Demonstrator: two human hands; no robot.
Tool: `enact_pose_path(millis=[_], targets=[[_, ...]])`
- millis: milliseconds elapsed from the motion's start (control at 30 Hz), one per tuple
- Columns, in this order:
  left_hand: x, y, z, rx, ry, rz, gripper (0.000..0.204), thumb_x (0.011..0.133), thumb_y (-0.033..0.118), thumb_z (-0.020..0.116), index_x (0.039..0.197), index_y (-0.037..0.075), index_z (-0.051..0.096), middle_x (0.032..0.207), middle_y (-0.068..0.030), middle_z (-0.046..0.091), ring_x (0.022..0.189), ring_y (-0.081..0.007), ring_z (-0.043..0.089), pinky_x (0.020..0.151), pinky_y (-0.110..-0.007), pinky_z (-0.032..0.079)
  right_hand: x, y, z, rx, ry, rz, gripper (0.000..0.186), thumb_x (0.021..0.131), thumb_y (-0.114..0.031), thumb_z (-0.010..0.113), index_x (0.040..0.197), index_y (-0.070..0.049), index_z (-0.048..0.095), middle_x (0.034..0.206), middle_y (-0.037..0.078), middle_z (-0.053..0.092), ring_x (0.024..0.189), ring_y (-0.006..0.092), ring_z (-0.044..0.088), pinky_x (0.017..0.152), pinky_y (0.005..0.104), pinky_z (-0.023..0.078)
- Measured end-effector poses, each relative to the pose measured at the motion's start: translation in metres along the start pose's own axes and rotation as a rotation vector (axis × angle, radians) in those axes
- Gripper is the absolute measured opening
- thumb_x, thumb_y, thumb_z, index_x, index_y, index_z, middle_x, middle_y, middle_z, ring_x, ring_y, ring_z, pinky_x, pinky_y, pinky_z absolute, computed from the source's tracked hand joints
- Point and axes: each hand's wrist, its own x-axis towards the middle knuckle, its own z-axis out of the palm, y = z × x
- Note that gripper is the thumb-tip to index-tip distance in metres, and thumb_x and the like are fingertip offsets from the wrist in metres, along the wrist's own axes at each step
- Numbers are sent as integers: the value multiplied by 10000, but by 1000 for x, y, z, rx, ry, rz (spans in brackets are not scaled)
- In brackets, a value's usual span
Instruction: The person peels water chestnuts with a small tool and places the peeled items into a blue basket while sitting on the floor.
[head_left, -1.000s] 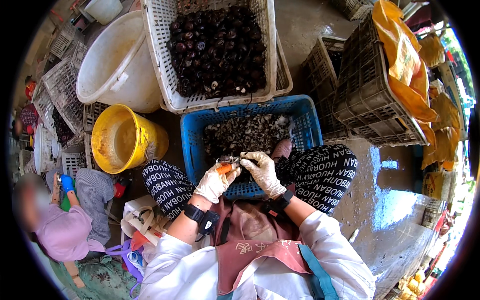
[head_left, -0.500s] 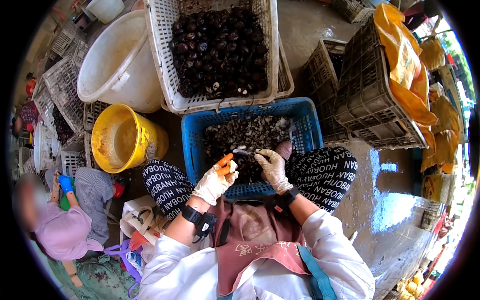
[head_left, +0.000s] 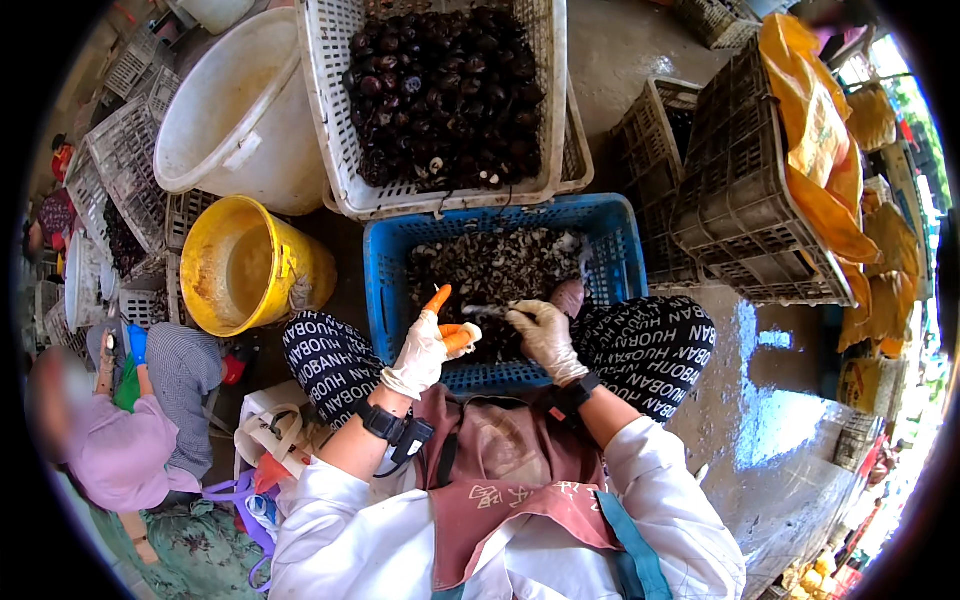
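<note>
My left hand (head_left: 425, 348), in a pale glove with orange finger covers, is raised over the near left part of the blue basket (head_left: 376, 262). Its fingers are apart, one stretched upward, and a tiny whitish bit shows at that fingertip. A small knife (head_left: 486, 311) with a pale, blurred blade pointing left is gripped in my gloved right hand (head_left: 548, 338). Dark and whitish shelled pieces (head_left: 490, 258) fill the basket's bottom. A pinkish-brown lump (head_left: 568, 298) rests at the basket's right side, just beyond my right hand.
Beyond the basket, a white crate (head_left: 338, 150) holds many dark, round, glossy pieces (head_left: 445, 95). At left stand a yellow bucket (head_left: 205, 265) and a large white tub (head_left: 200, 130). Stacked dark crates (head_left: 735, 170) rise at right. A seated person (head_left: 130, 430) is at the far left.
My left hand's fingers have spread from near the blade, one now pointing up. My right hand stays nearly in place, still holding the knife. The view has shifted slightly.
</note>
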Motion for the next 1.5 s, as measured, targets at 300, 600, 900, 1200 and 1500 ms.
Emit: enact_pose_path(millis=[300, 600, 900, 1200, 1500], targets=[[-2, 9, -5, -131, -66, -70, 798, 862, 57, 643, 1491, 193, 170, 988, -77, 671, 863, -161, 663, 751, -273, 544, 0, -12, -9, -79, -27, 186, 230, 832, -214, 693, 921, -2, 688, 813, 96, 674, 745, 178, 641, 714, 284, 497], [50, 49, -23, -934, -290, -279, 257, 919, 167, 574, 1113, 3, 610, 924, -180, 647, 975, -395, 621, 784, -454, 569, 14, -56, -25, 677, -190, 304, 284, 944, -229, 550, 703, -86, 508, 641, -43, 444, 576, 55, 362, 525, 211, 280], [110, 91, -47, -210, 110, 66, 291, 937, 174, 565, 1204, 57, 568, 935, -67, 617, 599, -101, 563, 509, -198, 468, 17, -35, -17, 856, -197, 354, 202, 952, -189, 543, 891, -1, 584, 678, 3, 515, 587, 83, 393, 558, 216, 318], [173, 207, -50, 890, 457, 804, 416, 813, 12, 624, 1219, 50, 546, 1101, -154, 634, 769, -228, 662, 676, -310, 519, 20, -45, -18, 800, -208, 309, 238, 954, -218, 537, 861, -4, 588, 662, -18, 498, 579, 76, 384, 544, 219, 295], [240, 267, -103, 1393, 598, 809, 375, 756, 81, 691, 1121, 64, 605, 1039, -142, 641, 973, -264, 619, 847, -358, 499, 20, -42, -8, 863, -196, 378, 217, 949, -200, 555, 888, -2, 616, 703, -3, 548, 612, 83, 439, 584, 209, 351]])
